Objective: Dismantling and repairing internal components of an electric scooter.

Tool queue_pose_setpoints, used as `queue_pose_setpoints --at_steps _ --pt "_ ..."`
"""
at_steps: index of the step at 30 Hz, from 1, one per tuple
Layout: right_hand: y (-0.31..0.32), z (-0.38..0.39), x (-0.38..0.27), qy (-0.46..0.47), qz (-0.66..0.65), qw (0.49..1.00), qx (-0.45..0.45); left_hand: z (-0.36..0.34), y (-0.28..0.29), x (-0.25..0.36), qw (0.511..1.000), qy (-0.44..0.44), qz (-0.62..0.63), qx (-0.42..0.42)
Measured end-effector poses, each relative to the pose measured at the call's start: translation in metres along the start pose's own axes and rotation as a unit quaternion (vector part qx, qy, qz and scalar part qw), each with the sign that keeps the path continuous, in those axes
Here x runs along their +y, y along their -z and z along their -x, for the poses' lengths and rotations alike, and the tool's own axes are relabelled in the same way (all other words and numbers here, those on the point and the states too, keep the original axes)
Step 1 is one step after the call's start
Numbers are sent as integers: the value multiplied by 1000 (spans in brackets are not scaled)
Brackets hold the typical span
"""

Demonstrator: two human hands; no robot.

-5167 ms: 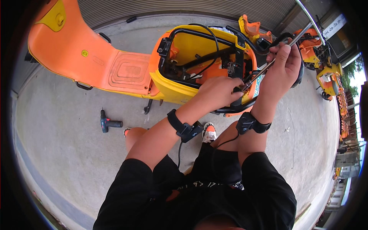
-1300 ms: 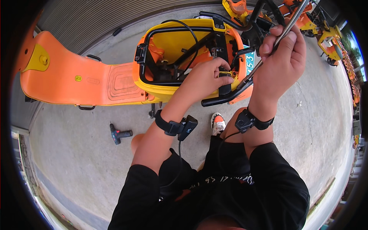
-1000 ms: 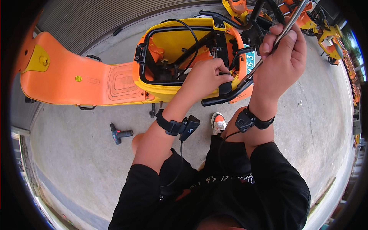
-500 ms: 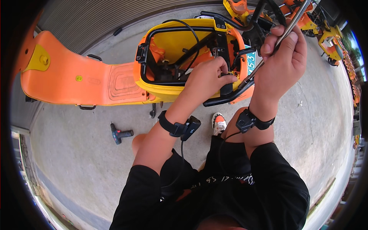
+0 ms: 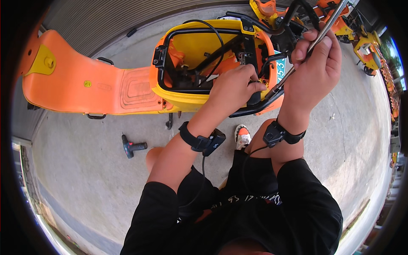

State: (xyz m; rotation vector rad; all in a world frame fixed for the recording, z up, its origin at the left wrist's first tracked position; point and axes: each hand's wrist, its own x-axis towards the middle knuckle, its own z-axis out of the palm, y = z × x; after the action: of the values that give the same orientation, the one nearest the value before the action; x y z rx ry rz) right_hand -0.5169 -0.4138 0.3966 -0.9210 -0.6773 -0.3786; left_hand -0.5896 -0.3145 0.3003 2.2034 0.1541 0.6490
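Note:
An orange and yellow scooter body (image 5: 182,96) with an open compartment lies across in front of me. My left hand (image 5: 233,86) rests over the compartment's near right edge, fingers and thumb pinched together at the black cross-piece (image 5: 252,59); what they grip is hidden behind them. My right hand (image 5: 315,70) is closed around a long silver metal rod (image 5: 334,18), which slants from the upper right down to the black tube bar (image 5: 263,105) at the scooter's end. Whether the rod's lower tip sits in a fastener cannot be made out. A black cable (image 5: 217,35) loops over the compartment.
A cordless drill (image 5: 132,146) lies on the concrete floor (image 5: 93,170) to the left. My shoe (image 5: 242,137) is just below the scooter. More orange and yellow scooter parts (image 5: 366,52) stand at the upper right. A ribbed shutter wall (image 5: 102,25) runs behind.
The scooter has shifted very slightly in the picture. Both hands keep nearly the same places and grips, with the rod still in my right hand.

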Motion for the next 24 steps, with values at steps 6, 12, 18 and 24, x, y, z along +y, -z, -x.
queue_pose_setpoints --at_steps 6,12,18,24 --pt "0 0 0 -8 -1 1000 0 -3 8 4 996 75 43 -25" --pt "4 -1 -1 -9 -11 1000 -12 -1 7 -3 996 -36 29 -73" --pt "6 -1 -2 -16 -12 1000 -23 -3 4 -7 996 -42 -4 -73" --pt "6 0 -2 -24 -8 1000 -14 -7 15 -3 957 123 264 -11"
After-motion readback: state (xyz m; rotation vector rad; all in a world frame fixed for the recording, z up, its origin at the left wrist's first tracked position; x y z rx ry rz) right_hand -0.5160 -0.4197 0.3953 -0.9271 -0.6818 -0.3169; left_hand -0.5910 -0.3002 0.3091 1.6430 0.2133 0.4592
